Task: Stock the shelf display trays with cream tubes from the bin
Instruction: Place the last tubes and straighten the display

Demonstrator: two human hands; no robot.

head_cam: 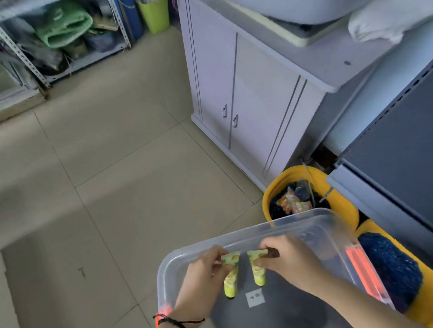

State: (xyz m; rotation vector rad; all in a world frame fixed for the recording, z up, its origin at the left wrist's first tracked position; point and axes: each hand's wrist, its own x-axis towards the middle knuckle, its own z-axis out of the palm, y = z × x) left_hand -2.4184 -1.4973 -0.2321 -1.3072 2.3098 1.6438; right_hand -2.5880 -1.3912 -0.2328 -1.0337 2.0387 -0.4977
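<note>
A clear plastic bin (249,230) stands on the floor at the bottom centre, with orange handles at its sides. Both of my hands are inside it. My left hand (203,277) pinches a yellow-green cream tube (231,276) near its flat crimped end, cap pointing down toward me. My right hand (289,263) pinches a second, matching cream tube (258,270) the same way. The two tubes hang side by side, a small gap between them. No other tubes show in the bin; a white label lies on its floor.
A white cabinet (251,106) stands ahead on the right, a dark grey shelf unit (417,173) at the far right. Yellow baskets (342,205) of dark packets sit between bin and shelf. Tiled floor (110,167) stretches left; a metal rack (58,32) and green pail stand far back.
</note>
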